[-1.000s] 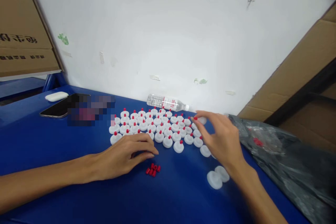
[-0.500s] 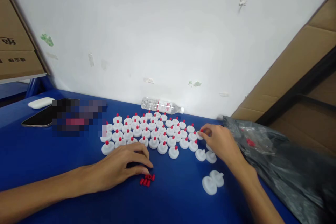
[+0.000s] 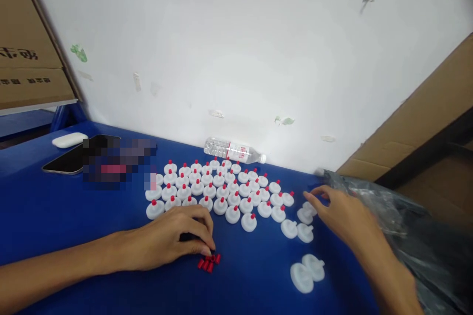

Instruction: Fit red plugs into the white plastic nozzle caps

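Observation:
My left hand point(image 3: 181, 233) rests low on the table, thumb and forefinger pinched together at a small heap of red caps point(image 3: 210, 267). One cap seems to be between the fingertips, partly hidden. On the right, my right hand point(image 3: 340, 211) hovers with fingers apart and holds nothing. Beneath its fingers are white discs with bare stems point(image 3: 305, 215), partly covered by the hand. Several white discs with red-capped stems point(image 3: 232, 214) stand in rows at the middle. Two plain discs point(image 3: 302, 278) lie overlapping nearer me.
A clear water bottle point(image 3: 234, 151) lies against the white wall. At the left are a phone point(image 3: 64, 160), a white case point(image 3: 70, 140) and a pixelated patch. A dark plastic bag point(image 3: 428, 251) covers the right edge, with cardboard point(image 3: 406, 123) behind.
My right hand has let go of a red-capped disc at the row's right end and moved right, fingers spreading. My left fingertips have closed at the red caps. The view has shifted slightly.

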`<state>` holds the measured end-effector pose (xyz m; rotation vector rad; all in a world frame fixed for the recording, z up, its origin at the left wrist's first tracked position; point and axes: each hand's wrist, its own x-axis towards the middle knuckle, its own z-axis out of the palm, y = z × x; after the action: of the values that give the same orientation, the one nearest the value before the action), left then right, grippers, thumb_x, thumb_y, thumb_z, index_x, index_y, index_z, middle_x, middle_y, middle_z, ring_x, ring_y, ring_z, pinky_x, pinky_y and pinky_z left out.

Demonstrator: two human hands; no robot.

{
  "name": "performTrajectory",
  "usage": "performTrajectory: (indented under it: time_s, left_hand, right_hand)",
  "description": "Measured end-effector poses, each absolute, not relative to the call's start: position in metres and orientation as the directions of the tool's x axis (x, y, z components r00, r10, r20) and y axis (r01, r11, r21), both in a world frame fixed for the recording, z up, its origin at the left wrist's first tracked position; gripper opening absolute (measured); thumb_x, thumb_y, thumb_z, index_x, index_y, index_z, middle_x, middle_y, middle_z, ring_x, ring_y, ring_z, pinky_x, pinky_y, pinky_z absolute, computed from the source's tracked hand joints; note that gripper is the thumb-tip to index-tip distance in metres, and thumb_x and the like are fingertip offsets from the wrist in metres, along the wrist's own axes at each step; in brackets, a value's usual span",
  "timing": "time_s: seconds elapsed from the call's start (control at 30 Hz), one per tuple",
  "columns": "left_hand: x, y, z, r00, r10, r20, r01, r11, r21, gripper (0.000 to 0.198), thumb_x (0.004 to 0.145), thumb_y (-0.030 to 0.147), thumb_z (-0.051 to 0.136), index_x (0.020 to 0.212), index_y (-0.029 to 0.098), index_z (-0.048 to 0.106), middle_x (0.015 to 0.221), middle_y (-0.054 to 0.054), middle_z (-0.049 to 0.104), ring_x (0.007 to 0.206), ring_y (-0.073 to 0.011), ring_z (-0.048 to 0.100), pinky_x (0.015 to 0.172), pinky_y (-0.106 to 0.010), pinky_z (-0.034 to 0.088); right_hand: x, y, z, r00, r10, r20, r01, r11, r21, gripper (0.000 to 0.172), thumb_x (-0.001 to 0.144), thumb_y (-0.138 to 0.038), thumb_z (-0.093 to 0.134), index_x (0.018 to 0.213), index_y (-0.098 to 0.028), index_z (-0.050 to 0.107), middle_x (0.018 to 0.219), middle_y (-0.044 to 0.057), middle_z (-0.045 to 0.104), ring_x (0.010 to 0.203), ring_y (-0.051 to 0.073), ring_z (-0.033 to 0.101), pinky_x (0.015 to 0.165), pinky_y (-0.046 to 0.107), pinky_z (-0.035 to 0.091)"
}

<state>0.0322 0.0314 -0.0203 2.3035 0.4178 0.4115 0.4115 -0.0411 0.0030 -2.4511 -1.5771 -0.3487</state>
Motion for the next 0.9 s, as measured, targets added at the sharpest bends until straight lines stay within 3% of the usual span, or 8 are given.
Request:
performTrajectory:
  time_s: [0.13,0.27,0.57,0.73,0.9]
  left_hand:
    - [0.033,0.033,-0.02,0.9,0.407,0.154,0.162,-0.641,0.75,0.012,0.095,0.03,0.07,0.102,0.029,0.08,0.101,-0.002,0.068,0.089,-0.0135,0.065,0.076,-0.02,0.05]
    - [0.033,0.032,-0.022,0.906,0.395,0.15,0.146,-0.625,0.766,0.012,0.094,0.03,0.071,0.103,0.03,0.08,0.101,-0.002,0.068,0.088,-0.0129,0.065,0.074,-0.02,0.05]
    - [0.036,0.03,-0.019,0.891,0.435,0.133,0.21,-0.653,0.727,0.012,0.098,0.029,0.065,0.097,0.023,0.075,0.1,-0.003,0.065,0.086,-0.013,0.062,0.074,-0.02,0.048]
    - [0.035,0.026,-0.016,0.861,0.485,0.153,0.256,-0.673,0.694,0.014,0.099,0.029,0.059,0.097,0.02,0.069,0.096,-0.003,0.066,0.079,-0.0126,0.058,0.071,-0.021,0.046]
    - [0.033,0.023,-0.013,0.817,0.562,0.128,0.324,-0.631,0.705,0.018,0.098,0.033,0.058,0.097,0.019,0.068,0.09,-0.003,0.068,0.069,-0.0113,0.056,0.059,-0.02,0.042]
  right_hand:
    - [0.414,-0.042,0.001,0.424,0.878,0.222,0.906,-0.412,-0.103,0.032,0.089,-0.053,0.056,0.09,-0.027,0.075,0.08,0.009,0.075,0.07,0.031,0.07,0.061,0.04,0.045]
    - [0.409,-0.04,0.005,0.471,0.873,0.129,0.882,-0.465,-0.072,0.029,0.09,-0.049,0.056,0.092,-0.027,0.075,0.081,0.009,0.076,0.076,0.032,0.072,0.063,0.039,0.046]
    - [0.408,-0.039,-0.002,0.443,0.889,0.113,0.896,-0.439,-0.059,0.038,0.097,-0.041,0.044,0.1,-0.023,0.077,0.088,0.014,0.078,0.082,0.033,0.073,0.066,0.038,0.046]
    - [0.419,-0.04,0.001,0.408,0.911,0.054,0.909,-0.401,-0.111,0.025,0.09,-0.027,0.055,0.098,-0.027,0.079,0.088,0.006,0.079,0.083,0.028,0.074,0.07,0.034,0.05]
    - [0.427,-0.041,0.003,0.359,0.933,0.021,0.922,-0.351,-0.163,0.025,0.086,-0.025,0.06,0.103,-0.028,0.078,0.094,0.004,0.079,0.085,0.024,0.074,0.074,0.032,0.051]
